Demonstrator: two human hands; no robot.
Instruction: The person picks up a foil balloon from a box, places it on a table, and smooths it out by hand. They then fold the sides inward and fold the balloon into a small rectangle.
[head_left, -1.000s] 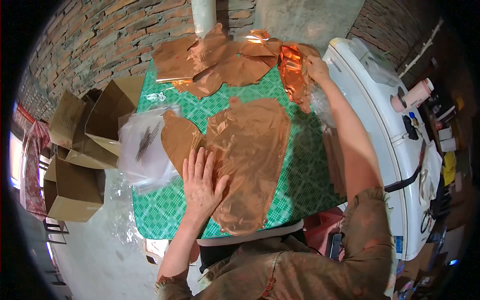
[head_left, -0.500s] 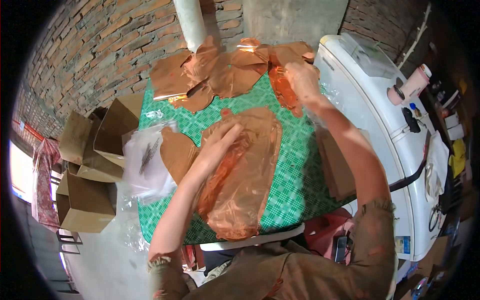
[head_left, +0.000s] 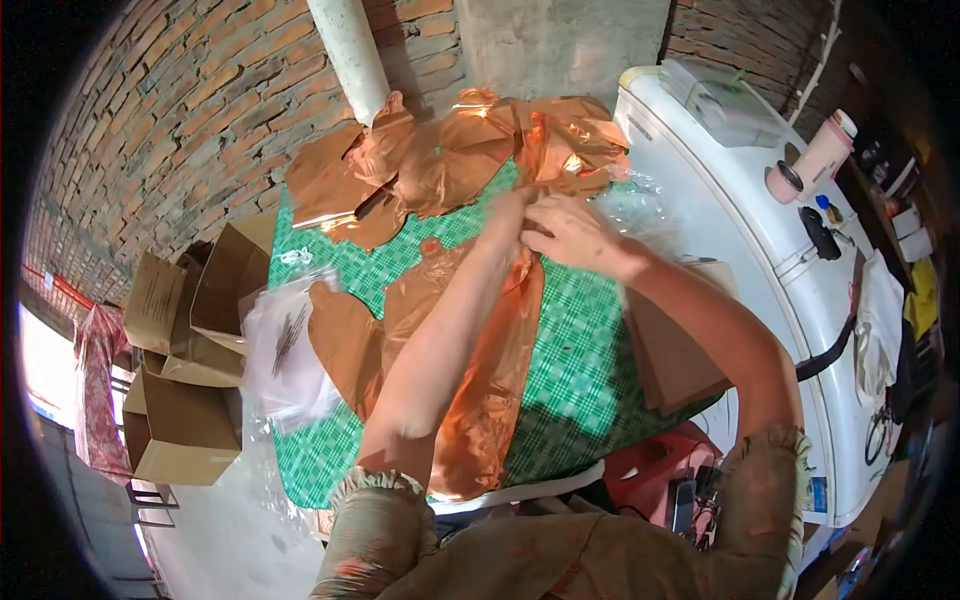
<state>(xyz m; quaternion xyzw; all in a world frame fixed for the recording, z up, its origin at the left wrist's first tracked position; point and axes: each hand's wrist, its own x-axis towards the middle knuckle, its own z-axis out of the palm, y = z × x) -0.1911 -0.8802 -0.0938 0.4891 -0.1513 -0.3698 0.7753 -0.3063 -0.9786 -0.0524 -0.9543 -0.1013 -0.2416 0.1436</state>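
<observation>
A flat copper-coloured foil balloon [head_left: 478,400] lies lengthwise on the green checked tablecloth [head_left: 580,370], partly covered by my left forearm. At its far end my two hands meet. My left hand [head_left: 508,215] is smeared by motion, and its fingers cannot be made out clearly. Pressed up against it, my right hand [head_left: 572,232] has its fingers curled and drawn together; whatever is between them is hidden. Just beyond the hands, more crumpled foil pieces [head_left: 455,165] are spread along the table's back edge.
Clear plastic bags [head_left: 290,350] lie at the left edge, near open cardboard boxes [head_left: 185,420]. On the right are flat brown sheets [head_left: 675,350] and a white appliance [head_left: 730,190] bearing a pink bottle [head_left: 825,155]. A white pipe [head_left: 350,60] stands behind.
My right hand has come from the foil at the back right towards the middle. My left hand has left the balloon's upper middle and moved forward to join it.
</observation>
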